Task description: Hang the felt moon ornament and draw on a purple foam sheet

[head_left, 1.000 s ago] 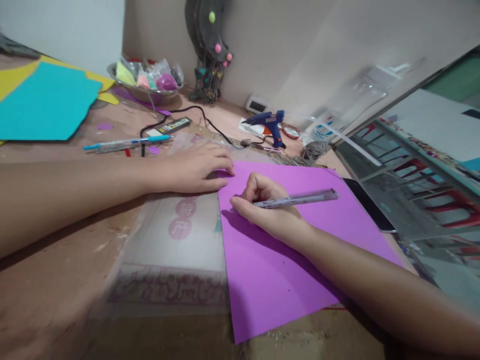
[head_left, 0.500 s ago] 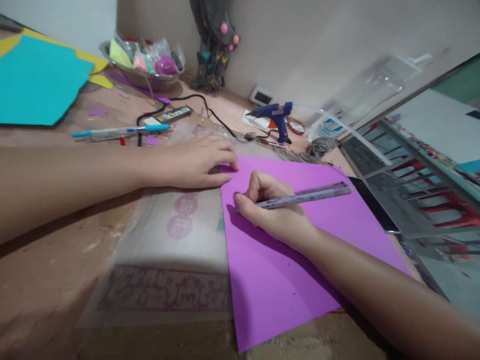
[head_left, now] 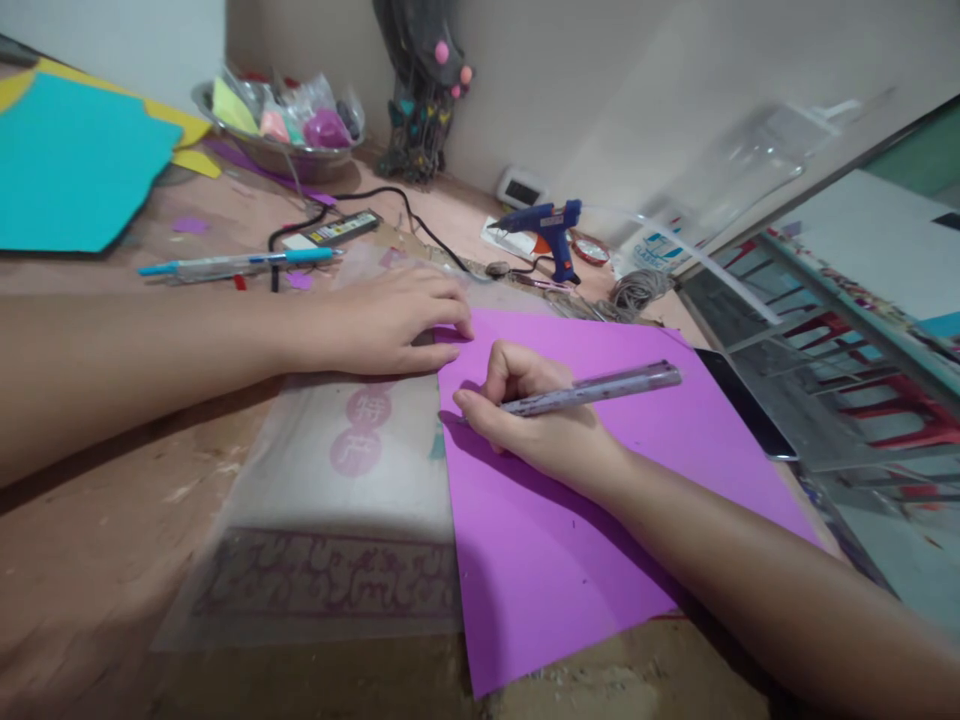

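Observation:
A purple foam sheet [head_left: 592, 520] lies on the wooden table, partly over a clear plastic bag [head_left: 345, 490] with pink print. My right hand [head_left: 536, 420] is closed round a translucent purple pen [head_left: 600, 390], its tip down on the sheet near the left edge. My left hand [head_left: 386, 320] lies flat with fingers stretched out, pressing the sheet's top left corner against the bag.
A blue glue gun [head_left: 551, 232] stands behind the sheet, next to twine [head_left: 637, 292]. A blue pen [head_left: 240, 264], a black cable [head_left: 405, 225] and a metal bowl of coloured bits [head_left: 281, 125] sit at the back left. Teal foam [head_left: 71, 165] lies far left; a dark phone [head_left: 742, 400] borders the sheet's right.
My right hand with the pen has shifted slightly left toward the sheet's edge. The view has tilted a little. My left hand stays put.

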`<state>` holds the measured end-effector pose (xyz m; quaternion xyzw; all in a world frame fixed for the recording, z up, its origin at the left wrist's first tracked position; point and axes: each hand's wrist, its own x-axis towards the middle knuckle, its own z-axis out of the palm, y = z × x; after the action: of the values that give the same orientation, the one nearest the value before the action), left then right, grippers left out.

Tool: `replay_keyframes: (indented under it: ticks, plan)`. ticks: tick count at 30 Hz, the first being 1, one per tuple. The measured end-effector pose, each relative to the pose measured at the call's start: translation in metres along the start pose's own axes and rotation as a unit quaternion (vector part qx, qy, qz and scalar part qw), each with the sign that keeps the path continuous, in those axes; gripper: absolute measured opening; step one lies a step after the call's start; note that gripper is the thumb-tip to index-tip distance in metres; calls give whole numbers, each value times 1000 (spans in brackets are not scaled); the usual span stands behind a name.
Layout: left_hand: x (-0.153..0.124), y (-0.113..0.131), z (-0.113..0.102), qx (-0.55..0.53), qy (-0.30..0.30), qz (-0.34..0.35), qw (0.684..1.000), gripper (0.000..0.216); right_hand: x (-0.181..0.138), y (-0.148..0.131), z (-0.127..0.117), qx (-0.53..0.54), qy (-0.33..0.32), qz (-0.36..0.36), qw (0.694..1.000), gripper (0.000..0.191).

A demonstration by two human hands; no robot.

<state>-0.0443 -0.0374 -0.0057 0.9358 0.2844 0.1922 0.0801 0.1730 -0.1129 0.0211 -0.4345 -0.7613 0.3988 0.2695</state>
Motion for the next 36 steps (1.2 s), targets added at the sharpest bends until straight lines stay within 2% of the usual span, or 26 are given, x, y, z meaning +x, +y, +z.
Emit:
replay_keyframes:
  ticks: [6,14,20,27,36]
  plan:
    - [0,0,-1,-11,-2,-6,1000,35,1,2,-1,-7,25,-19,999,32]
    - [0,0,0,-12,0,-6,1000,35,1,1,0,-4,1,-6,1000,33]
    - [0,1,-1,-9,0,-4,1000,36,0,4,-2,-30,49,-23,998,33]
    - [0,1,0,-8,4,0,1000,34,-1,3,-1,-3,6,11,1000,33]
    - [0,3,-3,-11,-9,-7,1000,38,0,3,-3,-54,64,-24,996,32]
